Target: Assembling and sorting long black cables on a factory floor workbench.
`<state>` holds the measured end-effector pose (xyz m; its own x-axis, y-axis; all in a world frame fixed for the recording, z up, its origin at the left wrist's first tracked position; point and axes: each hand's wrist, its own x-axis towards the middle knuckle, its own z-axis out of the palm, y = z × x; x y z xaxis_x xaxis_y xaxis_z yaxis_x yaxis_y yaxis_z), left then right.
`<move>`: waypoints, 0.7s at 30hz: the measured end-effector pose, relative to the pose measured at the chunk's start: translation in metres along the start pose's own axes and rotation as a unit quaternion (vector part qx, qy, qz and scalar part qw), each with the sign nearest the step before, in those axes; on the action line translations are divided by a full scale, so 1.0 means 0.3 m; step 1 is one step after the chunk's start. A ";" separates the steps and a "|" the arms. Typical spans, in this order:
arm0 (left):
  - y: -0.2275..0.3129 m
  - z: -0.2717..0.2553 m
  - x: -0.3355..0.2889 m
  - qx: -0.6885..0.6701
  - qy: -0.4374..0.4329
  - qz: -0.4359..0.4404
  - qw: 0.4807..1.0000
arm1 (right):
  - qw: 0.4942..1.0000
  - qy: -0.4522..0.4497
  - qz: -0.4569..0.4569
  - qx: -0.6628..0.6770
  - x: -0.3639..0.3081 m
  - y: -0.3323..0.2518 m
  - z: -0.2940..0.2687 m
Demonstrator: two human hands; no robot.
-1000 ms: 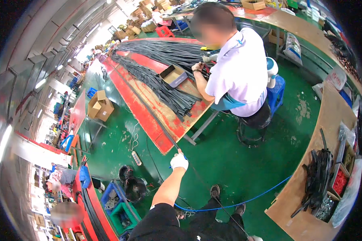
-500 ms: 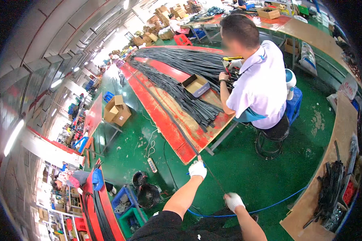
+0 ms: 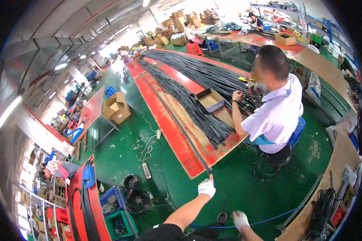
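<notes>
My left hand (image 3: 207,188), in a white fingerless-tipped glove, is closed just off the near end of the long red table. It grips the end of a long black tube (image 3: 180,125) that runs back along the table's left side. A short blue piece, too small to identify, pokes out beside the fingers. From this hand a thin dark cord (image 3: 225,197) slants down to my right hand (image 3: 241,220), also white-gloved and lower right. The right fingers are closed around the cord, partly blurred.
The red table (image 3: 184,164) bears bundles of black tubes (image 3: 189,110) and an open carton (image 3: 210,100). A co-worker (image 3: 278,108) sits at its right. A blue hose (image 3: 265,217) crosses the green floor beside my right hand. Black buckets (image 3: 138,199) and a green crate (image 3: 118,223) stand left.
The view has tilted, so the table and co-worker sit lower and farther right in it. Both hands appear lower and slightly right, still holding the tube and cord, about equally far apart.
</notes>
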<state>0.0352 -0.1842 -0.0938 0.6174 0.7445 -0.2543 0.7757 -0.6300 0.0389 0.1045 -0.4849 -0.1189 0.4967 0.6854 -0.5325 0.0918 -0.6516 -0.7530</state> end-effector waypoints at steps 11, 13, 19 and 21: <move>-0.127 -0.105 0.038 -0.031 0.035 0.029 0.998 | 0.980 -0.083 0.073 0.164 0.351 -0.335 0.188; -0.109 -0.114 0.044 -0.045 0.005 0.022 0.999 | 0.985 -0.060 0.073 0.143 0.262 -0.220 0.155; -0.113 -0.135 0.019 -0.101 0.013 0.012 0.995 | 0.990 -0.050 0.102 0.078 -0.023 -0.117 0.036; -0.121 -0.140 0.013 -0.104 0.022 0.010 0.994 | 0.998 -0.016 0.031 0.052 -0.026 -0.084 0.034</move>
<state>0.0149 -0.1492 -0.0557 0.6351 0.7437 -0.2086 0.7703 -0.5895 0.2434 0.0895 -0.4706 -0.0997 0.4713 0.6560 -0.5895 -0.0284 -0.6568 -0.7535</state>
